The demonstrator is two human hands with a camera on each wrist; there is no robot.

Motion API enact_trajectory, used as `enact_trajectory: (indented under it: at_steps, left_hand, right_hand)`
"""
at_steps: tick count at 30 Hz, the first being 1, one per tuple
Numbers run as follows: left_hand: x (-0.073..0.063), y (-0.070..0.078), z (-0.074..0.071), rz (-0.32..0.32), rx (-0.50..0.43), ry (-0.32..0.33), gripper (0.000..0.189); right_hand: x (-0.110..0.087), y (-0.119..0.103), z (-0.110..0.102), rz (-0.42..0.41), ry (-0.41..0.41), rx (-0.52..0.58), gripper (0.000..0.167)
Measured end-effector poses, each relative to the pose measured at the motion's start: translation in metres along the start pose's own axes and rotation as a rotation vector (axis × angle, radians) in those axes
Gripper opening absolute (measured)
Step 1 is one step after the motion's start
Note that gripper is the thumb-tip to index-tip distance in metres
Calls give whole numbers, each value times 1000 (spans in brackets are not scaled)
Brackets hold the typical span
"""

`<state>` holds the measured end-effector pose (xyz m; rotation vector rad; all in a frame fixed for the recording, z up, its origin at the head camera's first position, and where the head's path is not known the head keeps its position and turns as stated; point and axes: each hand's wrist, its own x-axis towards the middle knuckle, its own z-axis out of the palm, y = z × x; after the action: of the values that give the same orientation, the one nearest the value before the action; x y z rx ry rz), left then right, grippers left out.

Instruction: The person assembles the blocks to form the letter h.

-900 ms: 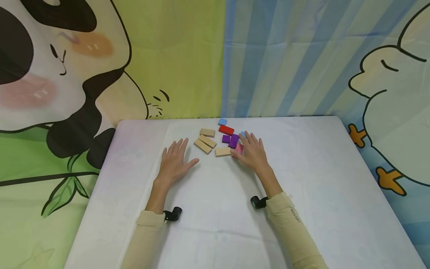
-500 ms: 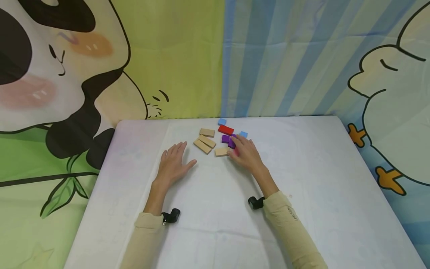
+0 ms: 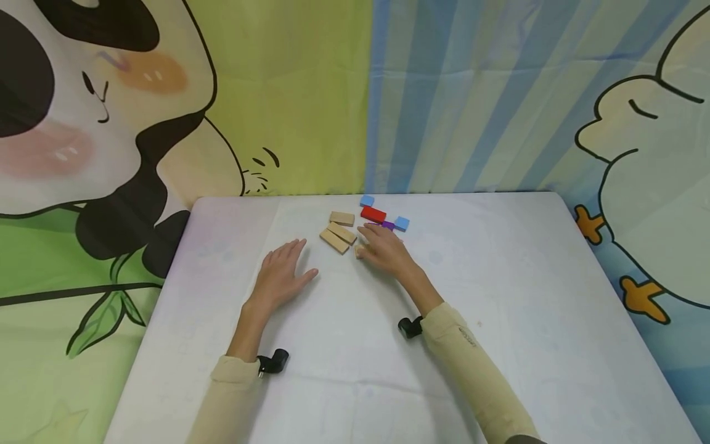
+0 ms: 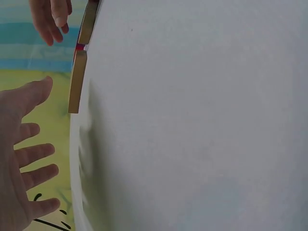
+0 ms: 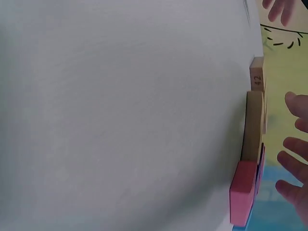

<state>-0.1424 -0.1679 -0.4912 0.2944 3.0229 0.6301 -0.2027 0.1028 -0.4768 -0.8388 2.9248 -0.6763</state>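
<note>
My right hand (image 3: 388, 250) is over the near right side of a group of small blocks, its fingers spread and holding nothing. It hides most of a plain wooden block (image 3: 358, 251) and all but a bit of a purple block (image 3: 388, 226). A pink block (image 5: 242, 192) below it shows in the right wrist view, end to end with a wooden block (image 5: 252, 126). My left hand (image 3: 277, 274) hovers left of the group, fingers extended and thumb out. Nearest to it lie two wooden blocks (image 3: 334, 241) side by side, aslant.
Farther back are another wooden block (image 3: 342, 219), a red block (image 3: 373, 214) and two blue blocks (image 3: 367, 201). The white-covered table (image 3: 499, 277) ends in front of a printed cloth backdrop (image 3: 310, 92). Both wrists wear small black cameras (image 3: 410, 327).
My right hand has moved left across the pink and purple blocks to above the near wooden block. My left hand has drifted slightly left and toward me. The blocks look unmoved.
</note>
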Motion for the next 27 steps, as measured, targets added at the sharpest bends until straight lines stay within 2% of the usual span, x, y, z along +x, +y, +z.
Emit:
enact_trajectory:
  at_steps: [5, 11, 13, 20, 24, 27]
  left_hand:
    - [-7, -6, -3, 0, -4, -4, 75]
    - [-14, -12, -6, 5, -13, 1, 75]
    - [-15, -14, -6, 5, -16, 0, 75]
    - [-22, -21, -8, -17, -28, -17, 75]
    - [-24, -25, -9, -30, -27, -27, 76]
    - [-24, -27, -11, -29, -29, -21, 76]
  right_hand:
    - [22, -11, 3, -45, -110, 11, 51]
    - [49, -19, 3, -207, -248, -148, 49]
    - [56, -20, 2, -238, -296, -192, 50]
    - [67, -27, -1, -235, -488, -258, 53]
    - [71, -28, -2, -227, -526, -254, 49]
    - [74, -29, -4, -215, -543, -253, 54]
